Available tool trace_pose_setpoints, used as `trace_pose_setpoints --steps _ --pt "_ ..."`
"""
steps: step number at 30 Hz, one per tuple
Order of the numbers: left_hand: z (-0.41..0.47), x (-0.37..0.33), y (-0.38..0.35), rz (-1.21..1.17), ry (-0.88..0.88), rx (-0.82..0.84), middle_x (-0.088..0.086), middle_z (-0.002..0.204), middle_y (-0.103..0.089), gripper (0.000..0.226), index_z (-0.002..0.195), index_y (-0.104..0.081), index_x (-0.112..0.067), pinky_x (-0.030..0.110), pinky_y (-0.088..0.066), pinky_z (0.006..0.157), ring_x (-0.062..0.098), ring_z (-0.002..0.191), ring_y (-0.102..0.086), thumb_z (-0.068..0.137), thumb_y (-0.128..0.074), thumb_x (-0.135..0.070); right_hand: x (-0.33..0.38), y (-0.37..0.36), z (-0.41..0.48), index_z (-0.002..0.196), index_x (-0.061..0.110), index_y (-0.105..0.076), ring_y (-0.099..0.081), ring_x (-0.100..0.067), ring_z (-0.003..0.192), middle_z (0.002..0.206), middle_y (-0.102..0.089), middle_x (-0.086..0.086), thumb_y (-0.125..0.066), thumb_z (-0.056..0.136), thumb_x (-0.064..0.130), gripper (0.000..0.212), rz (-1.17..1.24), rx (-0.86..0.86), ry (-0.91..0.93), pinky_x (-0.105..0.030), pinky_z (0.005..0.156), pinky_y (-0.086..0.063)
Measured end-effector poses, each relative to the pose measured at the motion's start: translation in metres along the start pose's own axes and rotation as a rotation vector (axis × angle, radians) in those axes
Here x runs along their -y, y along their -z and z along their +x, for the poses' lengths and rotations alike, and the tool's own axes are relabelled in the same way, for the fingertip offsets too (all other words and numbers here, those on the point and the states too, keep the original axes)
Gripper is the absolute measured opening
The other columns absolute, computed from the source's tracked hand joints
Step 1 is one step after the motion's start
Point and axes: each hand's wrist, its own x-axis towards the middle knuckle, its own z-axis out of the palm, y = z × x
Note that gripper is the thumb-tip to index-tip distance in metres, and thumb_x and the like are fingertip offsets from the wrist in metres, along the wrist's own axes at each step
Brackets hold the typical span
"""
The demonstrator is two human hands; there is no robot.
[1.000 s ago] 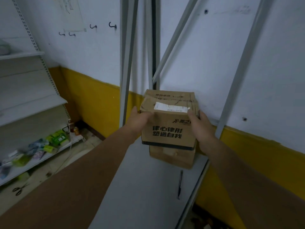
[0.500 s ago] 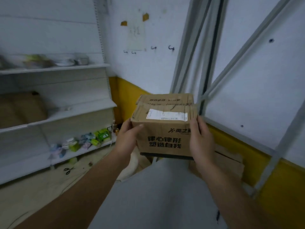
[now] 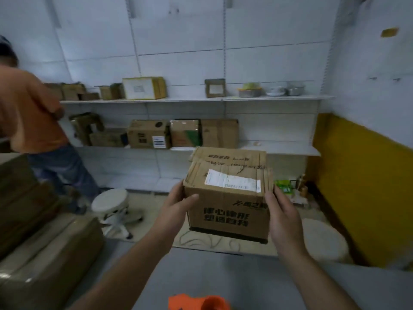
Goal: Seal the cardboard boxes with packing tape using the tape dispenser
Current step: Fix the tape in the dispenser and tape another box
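- I see a storeroom with white wall shelving [image 3: 196,99] across the far side and a yellow lower wall panel [image 3: 362,175] on the right.
- The upper and middle shelves carry several brown cartons [image 3: 148,134]. Metal bowls [image 3: 295,88] stand at the right end of the upper shelf.
- A person in an orange shirt [image 3: 29,113] stands at the far left, turned away from me.
- A white round stool [image 3: 110,201] stands on the floor near that person. Large wrapped cartons [image 3: 44,242] are stacked at the left edge.
- A grey flat surface [image 3: 223,276] fills the lower part of the view. An orange object [image 3: 199,303] shows at the bottom edge; I cannot tell what it is.
- The brown cardboard box [image 3: 228,209] with black printed characters is held in the air in front of me, above the far edge of the grey surface and touching nothing but the hands.
- A white shipping label [image 3: 232,181] lies across the top flaps, near the front edge.
- The left hand [image 3: 176,211] grips the left side of the box: the thumb lies on the front face and the fingers reach round the side, out of sight.
- The right hand [image 3: 283,218] clasps the right side: the palm lies against the wall and the fingers point up along the edge.
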Motion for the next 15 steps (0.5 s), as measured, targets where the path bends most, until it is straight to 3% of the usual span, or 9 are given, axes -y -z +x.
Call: trace_pose_setpoints --steps 4,7,9,11,15 --pt "-0.025 0.033 0.099 0.004 0.058 -0.117 -0.030 0.108 -0.063 0.042 0.125 -0.052 -0.046 0.017 -0.036 0.076 -0.015 0.096 -0.054 0.096 -0.055 -0.016 -0.016 -0.094 -0.048 0.119 0.046 -0.056 -0.059 0.003 0.101 0.107 -0.062 0.026 -0.050 0.098 0.035 0.025 0.015 0.083 -0.045 -0.023 0.084 -0.050" --pt "-0.036 0.058 0.152 0.010 0.120 -0.137 -0.025 0.117 -0.061 0.045 0.133 -0.050 -0.041 0.023 -0.037 0.087 -0.007 0.108 -0.050 0.096 -0.055 -0.016 -0.035 -0.143 -0.078 0.131 0.031 -0.056 -0.055 -0.001 0.113 0.121 -0.059 0.021 -0.051 0.098 0.031 0.034 -0.020 0.111 -0.107 -0.025 0.096 -0.046" --pt "-0.039 0.069 0.176 0.003 0.153 -0.133 -0.026 0.115 -0.060 0.043 0.131 -0.051 -0.041 0.027 -0.036 0.094 -0.007 0.106 -0.050 0.097 -0.054 -0.015 -0.044 -0.162 -0.090 0.126 0.037 -0.058 -0.055 0.008 0.108 0.115 -0.060 0.027 -0.051 0.099 0.026 0.030 -0.027 0.128 -0.136 -0.017 0.091 -0.045" --pt "-0.038 0.076 0.192 -0.001 0.170 -0.119 -0.027 0.113 -0.060 0.043 0.130 -0.051 -0.043 0.028 -0.035 0.095 -0.008 0.106 -0.050 0.097 -0.053 -0.015 -0.045 -0.176 -0.096 0.108 0.049 -0.057 -0.056 0.021 0.093 0.099 -0.062 0.034 -0.050 0.099 0.021 0.030 -0.049 0.149 -0.152 -0.007 0.077 -0.045" --pt "-0.038 0.091 0.207 -0.045 0.211 -0.092 -0.025 0.114 -0.060 0.049 0.140 -0.047 -0.038 0.019 -0.038 0.081 -0.009 0.100 -0.049 0.097 -0.053 -0.014 -0.053 -0.189 -0.103 0.107 0.048 -0.059 -0.058 0.020 0.092 0.097 -0.065 0.034 -0.051 0.099 0.017 0.033 -0.082 0.154 -0.183 -0.004 0.072 -0.045"
